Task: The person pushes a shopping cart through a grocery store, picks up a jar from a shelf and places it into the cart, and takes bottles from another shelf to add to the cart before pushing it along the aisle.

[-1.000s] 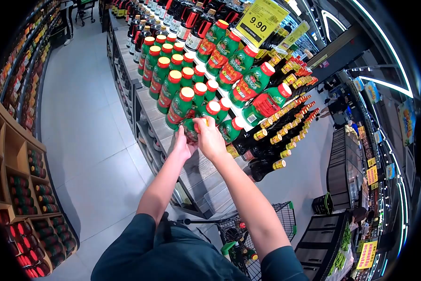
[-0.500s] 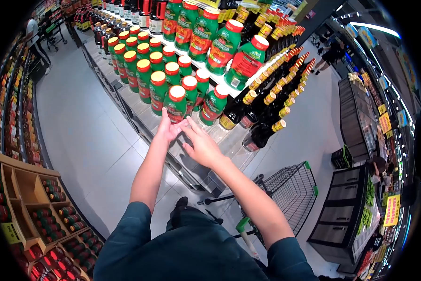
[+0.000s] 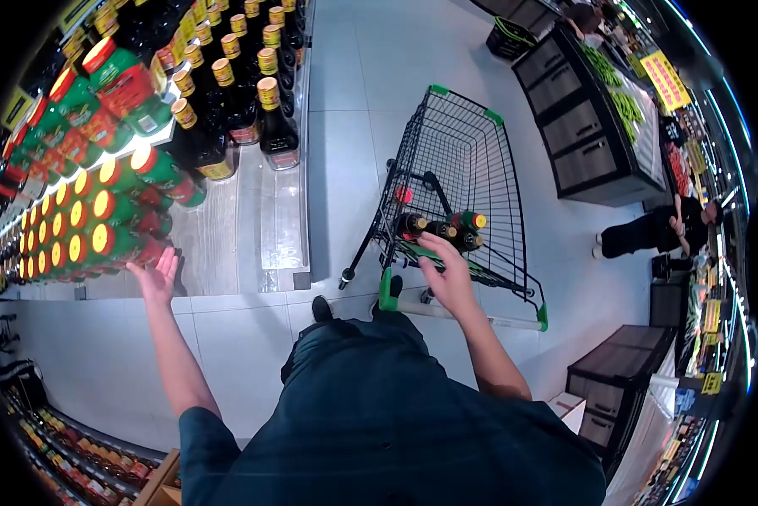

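My left hand [image 3: 157, 277] is open, its fingers spread beside the nearest green bottles [image 3: 118, 242] with red and yellow caps on the display shelf; it holds nothing. My right hand [image 3: 447, 271] hangs above the near end of a shopping cart [image 3: 472, 152], fingers apart and nothing held. Just beyond its fingertips, several dark bottles [image 3: 440, 229] and a green bottle with a red cap [image 3: 473, 221] are in the cart. A lone green bottle [image 3: 170, 177] leans at the display's corner, near tall dark bottles with yellow caps [image 3: 276, 126].
The cart's green-ended handle [image 3: 463, 315] is close to my body. A person in black [image 3: 661, 229] stands at the right. Dark cabinets [image 3: 585, 126] hold green vegetables. A black basket [image 3: 510, 38] sits on the floor. My shoes [image 3: 322, 309] show below the display edge.
My view has turned right, toward the cart. My hands, close together at the green bottles before, are now wide apart, the left by the bottles and the right over the cart.
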### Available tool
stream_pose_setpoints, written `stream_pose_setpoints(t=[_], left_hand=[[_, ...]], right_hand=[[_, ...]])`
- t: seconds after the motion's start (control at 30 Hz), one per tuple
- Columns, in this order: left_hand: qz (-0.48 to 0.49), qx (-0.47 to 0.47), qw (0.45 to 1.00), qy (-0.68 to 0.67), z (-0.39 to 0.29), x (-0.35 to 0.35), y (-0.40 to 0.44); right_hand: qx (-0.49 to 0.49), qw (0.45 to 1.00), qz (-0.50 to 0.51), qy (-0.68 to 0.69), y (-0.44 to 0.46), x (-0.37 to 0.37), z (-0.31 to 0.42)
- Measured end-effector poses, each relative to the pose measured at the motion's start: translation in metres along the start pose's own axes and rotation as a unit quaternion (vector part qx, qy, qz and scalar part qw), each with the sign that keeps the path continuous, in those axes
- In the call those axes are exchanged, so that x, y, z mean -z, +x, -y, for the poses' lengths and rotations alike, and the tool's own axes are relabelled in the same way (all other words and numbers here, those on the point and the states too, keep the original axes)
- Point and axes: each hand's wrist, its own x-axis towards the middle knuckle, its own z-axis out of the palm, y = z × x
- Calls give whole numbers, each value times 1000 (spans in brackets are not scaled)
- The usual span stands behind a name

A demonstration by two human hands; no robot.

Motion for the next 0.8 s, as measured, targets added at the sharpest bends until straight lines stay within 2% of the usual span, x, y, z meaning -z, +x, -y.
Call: stream_pose_setpoints(t=[0.1, 0.23, 0.3, 0.37, 0.43, 0.47, 0.53, 0.57, 0.6, 0.63, 0.67, 0.7, 0.77, 0.8], left_hand=[[-23, 2, 999, 42, -4, -8, -11], [-47, 24, 997, 58, -7, -3, -7], [-79, -60, 992, 72, 14, 0, 0], [-168, -114, 979, -10, 50, -10, 10], [-109, -99, 989, 1, 104, -59, -36], [-95, -105, 989, 42, 139, -139, -108], [55, -105, 978, 171, 215, -213, -176], [122, -49, 971, 199, 246, -252, -211], [199, -32, 937, 285, 276, -277, -236], [294, -58, 874, 381, 308, -292, -247], [368, -142, 792, 466, 337, -302, -255], [432, -223, 689, 537, 360, -314, -261], [507, -310, 557, 581, 390, -340, -270], [504, -318, 504, 625, 407, -344, -266]], right_hand=[[-115, 991, -73, -2, -39, 20, -45], [-151, 986, -64, 37, -64, 16, -66], [-148, 987, -45, 41, -68, 1, -81], [-142, 987, -12, 72, -64, -2, -74], [-159, 982, 4, 104, -61, -8, -77], [-150, 983, 13, 106, -63, -15, -87], [-136, 980, 15, 147, -59, -17, -84], [-111, 984, 16, 137, -54, -11, -81], [-98, 984, 21, 150, -46, -2, -80], [-87, 982, 27, 164, -40, 7, -83], [-51, 987, 1, 149, -36, 9, -97], [-74, 986, 6, 150, -29, 22, -105], [-51, 997, 11, 58, -18, 50, -134], [-75, 992, 30, 94, -15, 59, -146]])
